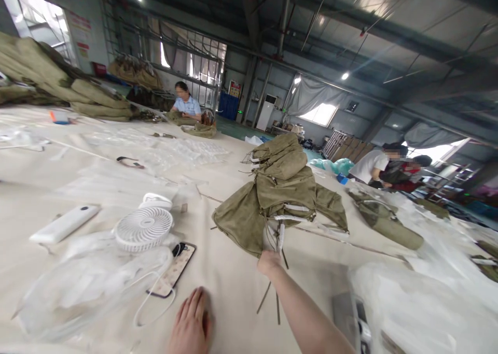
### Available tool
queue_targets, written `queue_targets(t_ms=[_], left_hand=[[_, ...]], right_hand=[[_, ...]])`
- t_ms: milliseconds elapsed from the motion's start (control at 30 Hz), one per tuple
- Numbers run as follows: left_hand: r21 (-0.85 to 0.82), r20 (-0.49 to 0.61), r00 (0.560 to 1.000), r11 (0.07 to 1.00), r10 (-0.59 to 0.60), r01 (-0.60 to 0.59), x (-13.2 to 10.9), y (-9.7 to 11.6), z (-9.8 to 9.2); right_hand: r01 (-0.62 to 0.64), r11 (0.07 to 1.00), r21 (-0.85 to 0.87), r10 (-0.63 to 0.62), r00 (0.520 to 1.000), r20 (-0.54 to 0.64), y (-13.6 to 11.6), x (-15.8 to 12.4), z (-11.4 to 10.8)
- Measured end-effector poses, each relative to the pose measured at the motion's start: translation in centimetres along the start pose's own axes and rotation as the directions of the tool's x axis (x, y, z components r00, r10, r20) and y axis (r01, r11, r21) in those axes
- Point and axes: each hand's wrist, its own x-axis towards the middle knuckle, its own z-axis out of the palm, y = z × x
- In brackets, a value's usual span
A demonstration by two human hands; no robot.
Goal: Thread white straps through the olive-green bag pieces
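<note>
Several olive-green fabric bags [286, 188] with white-wrapped handles lie in a heap across the middle of the table. My right hand [270, 262] reaches out to the nearest green bag [243, 219], its fingers closed on the bag's lower corner beside a white-wrapped handle [280, 237]. Thin dark cords [277, 307] hang down past that wrist. My left hand [192, 320] rests on the cream table covering [229, 292], fingers stretched out and holding nothing. A phone in a patterned case [171, 271] lies just beyond it.
To the left are a white fan [143, 228], a white oblong device [64, 224] and crumpled clear plastic [89, 286]. More plastic [420, 312] covers the right side, near another green bag [389, 224]. Across the table a person [187, 105] sits; others work at far right.
</note>
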Motion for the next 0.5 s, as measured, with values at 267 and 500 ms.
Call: queue_targets(t_ms=[267, 500], left_hand=[[-0.009, 0.019, 1.000, 1.000, -0.013, 0.013, 0.4, 1.4, -1.9], [-0.081, 0.075, 0.997, 0.997, 0.020, -0.014, 0.1, 0.8, -2.4]], right_hand=[[0.120, 0.992, 0.046, -0.121, 0.992, 0.024, -1.3, -14.7, 5.9], [0.387, 0.904, 0.184, -0.405, 0.911, 0.073, -1.7, -23.6, 9.0]])
